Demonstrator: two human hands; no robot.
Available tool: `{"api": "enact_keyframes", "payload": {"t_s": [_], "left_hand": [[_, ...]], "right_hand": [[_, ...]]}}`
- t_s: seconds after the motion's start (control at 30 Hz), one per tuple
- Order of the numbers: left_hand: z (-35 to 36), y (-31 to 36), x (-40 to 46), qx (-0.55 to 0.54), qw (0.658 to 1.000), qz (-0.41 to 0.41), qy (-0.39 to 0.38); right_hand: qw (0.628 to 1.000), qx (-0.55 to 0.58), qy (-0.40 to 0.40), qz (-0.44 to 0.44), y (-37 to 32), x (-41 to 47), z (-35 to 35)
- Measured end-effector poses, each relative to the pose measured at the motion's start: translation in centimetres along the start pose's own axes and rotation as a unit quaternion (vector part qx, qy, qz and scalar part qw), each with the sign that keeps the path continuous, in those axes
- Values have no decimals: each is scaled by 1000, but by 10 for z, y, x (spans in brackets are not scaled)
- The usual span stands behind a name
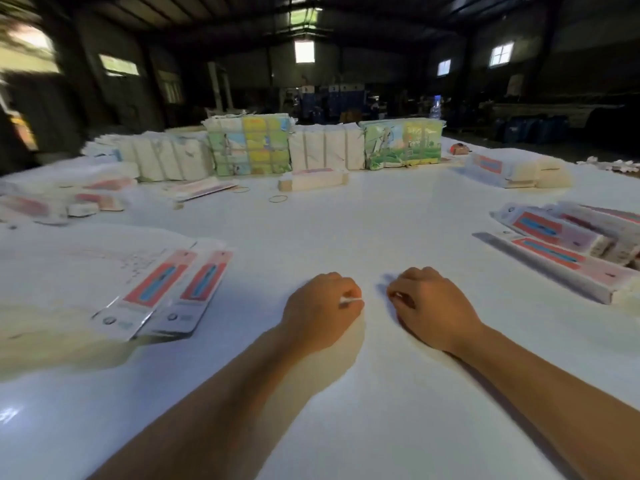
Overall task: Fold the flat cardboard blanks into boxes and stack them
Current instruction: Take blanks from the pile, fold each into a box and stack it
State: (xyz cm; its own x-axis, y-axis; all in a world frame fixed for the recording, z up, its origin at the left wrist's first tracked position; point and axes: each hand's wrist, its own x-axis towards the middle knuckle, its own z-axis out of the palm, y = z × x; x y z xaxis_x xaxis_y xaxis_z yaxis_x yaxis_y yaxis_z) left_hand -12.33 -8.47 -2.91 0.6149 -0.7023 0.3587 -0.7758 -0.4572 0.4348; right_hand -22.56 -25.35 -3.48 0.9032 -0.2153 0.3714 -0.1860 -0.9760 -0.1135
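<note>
Two flat blanks (pixel 173 292) lie at middle left of the frame, their long axes running up and to the right, clear of both fists. The left hand (pixel 320 311), nearer them, is curled, pinching some small white scrap I can't identify. The right hand (pixel 429 304) rests curled on the table (pixel 346 230), seemingly holding nothing; folded boxes (pixel 568 244) sit at middle right.

Smooth, faintly glossy white table (pixel 346 216); printed cardboard blanks (pixel 180 289) look glossy.
</note>
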Motion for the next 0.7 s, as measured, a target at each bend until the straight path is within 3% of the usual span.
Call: {"api": "enact_keyframes", "payload": {"t_s": [0.1,0.2,0.37,0.43,0.6,0.7], "left_hand": [[-44,-24,22,-46,992,-116,-15],[-106,-68,28,89,968,-233,-13],[-153,-142,-8,266,858,-438,-14],[-157,-157,-16,290,840,-459,-14],[-164,-162,-9,228,846,-483,-1],[-161,-157,-5,233,864,-447,18]], "right_hand": [[999,37,27,-23,-3,-1,0],[997,57,47,-29,-5,0,-2],[996,51,67,-26,-2,3,6],[996,47,74,-31,2,5,10],[996,55,61,-31,10,9,16],[996,57,57,-32,8,10,15]]}}
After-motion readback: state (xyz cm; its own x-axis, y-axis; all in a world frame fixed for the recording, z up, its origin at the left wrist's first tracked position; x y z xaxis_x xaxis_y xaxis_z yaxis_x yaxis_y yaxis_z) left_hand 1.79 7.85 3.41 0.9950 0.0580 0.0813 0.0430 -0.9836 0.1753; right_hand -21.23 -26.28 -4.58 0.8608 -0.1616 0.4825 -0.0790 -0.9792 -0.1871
